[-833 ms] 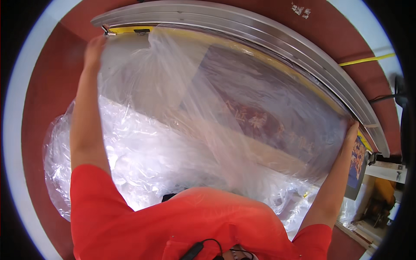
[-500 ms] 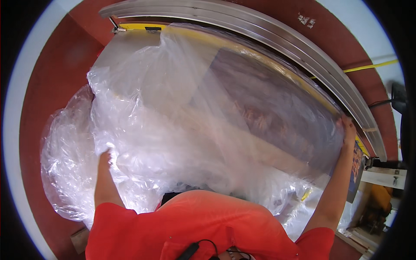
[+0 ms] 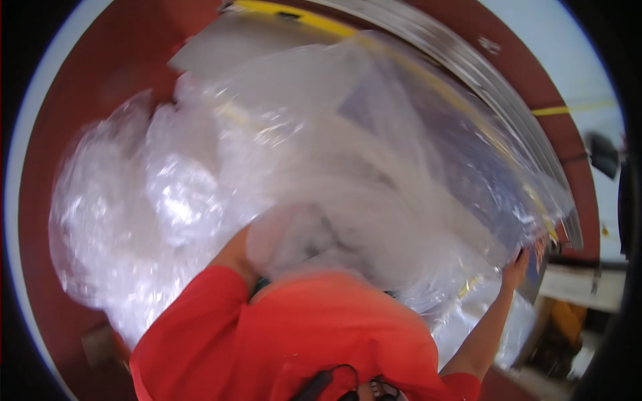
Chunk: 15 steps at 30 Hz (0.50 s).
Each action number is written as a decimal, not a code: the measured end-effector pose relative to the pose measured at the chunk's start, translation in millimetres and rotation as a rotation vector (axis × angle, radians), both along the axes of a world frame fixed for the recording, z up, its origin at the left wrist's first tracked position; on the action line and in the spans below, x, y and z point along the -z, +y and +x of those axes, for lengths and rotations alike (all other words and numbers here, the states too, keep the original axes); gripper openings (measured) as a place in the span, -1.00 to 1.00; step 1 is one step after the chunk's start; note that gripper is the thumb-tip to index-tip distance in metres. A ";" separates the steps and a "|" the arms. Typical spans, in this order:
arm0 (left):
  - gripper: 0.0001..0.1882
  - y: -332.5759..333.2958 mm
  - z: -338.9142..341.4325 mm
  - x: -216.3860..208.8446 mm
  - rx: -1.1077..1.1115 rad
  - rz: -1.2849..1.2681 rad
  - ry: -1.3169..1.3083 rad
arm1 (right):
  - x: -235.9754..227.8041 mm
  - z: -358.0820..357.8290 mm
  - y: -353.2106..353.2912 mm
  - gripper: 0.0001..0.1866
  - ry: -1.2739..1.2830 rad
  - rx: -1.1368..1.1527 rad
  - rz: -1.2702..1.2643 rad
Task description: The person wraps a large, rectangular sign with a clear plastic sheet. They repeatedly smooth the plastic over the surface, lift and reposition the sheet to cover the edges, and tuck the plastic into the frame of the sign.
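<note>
A large sheet of clear plastic film lies in loose folds across a wide table, over a dark printed panel. My left forearm reaches in under or behind a cloudy fold in front of my body. That fold hides my left hand, so its fingers cannot be made out. At the near right corner of the panel, my right hand is closed on the edge of the film, somewhat blurred. A colourful printed edge shows just beyond its fingers.
A long metal rail curves along the table's far side, beside a yellow strip. Bunched film spills over the left side toward the red floor. At right stands a pale shelf or bench with an orange thing below.
My left hand has swung right and inward, and film now covers it. My right hand has come nearer to me along the right edge. The film has shifted and bunched toward my body.
</note>
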<state>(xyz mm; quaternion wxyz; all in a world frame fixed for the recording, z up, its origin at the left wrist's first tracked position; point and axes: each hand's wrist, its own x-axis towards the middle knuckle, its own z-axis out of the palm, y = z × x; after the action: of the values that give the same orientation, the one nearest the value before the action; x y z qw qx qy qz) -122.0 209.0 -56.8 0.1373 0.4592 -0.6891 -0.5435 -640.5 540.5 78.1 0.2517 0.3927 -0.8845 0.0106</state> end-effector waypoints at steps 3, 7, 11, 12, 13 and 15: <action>-0.70 -50.6 96.3 -30.5 -0.318 -0.196 -0.072 | -20.7 30.1 -14.6 -0.52 -0.267 0.111 -0.122; -0.70 -68.7 349.3 -103.3 -0.812 -0.518 -0.417 | -25.6 13.5 -13.6 -0.49 -0.243 0.071 0.008; -0.69 21.9 580.8 -211.3 -1.375 -0.517 -1.143 | -32.3 58.5 -43.1 -0.43 -0.146 0.169 -0.053; -0.69 28.8 571.7 -234.1 -1.472 -0.450 -1.312 | -39.7 70.8 -44.2 -0.42 -0.132 0.210 -0.040; -0.69 23.0 537.3 -260.4 -1.525 -0.402 -1.457 | -44.4 78.4 -44.6 -0.41 -0.122 0.263 -0.030; -0.32 -11.2 665.6 -329.8 -1.164 -0.206 -1.603 | -21.8 67.3 -65.0 -0.40 -0.244 0.213 -0.046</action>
<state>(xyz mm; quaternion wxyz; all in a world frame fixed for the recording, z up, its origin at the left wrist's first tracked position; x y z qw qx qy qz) 543.6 197.8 273.1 -0.0842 0.9429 -0.2893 0.1417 -573.2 475.5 99.9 0.1511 0.2867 -0.9446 0.0517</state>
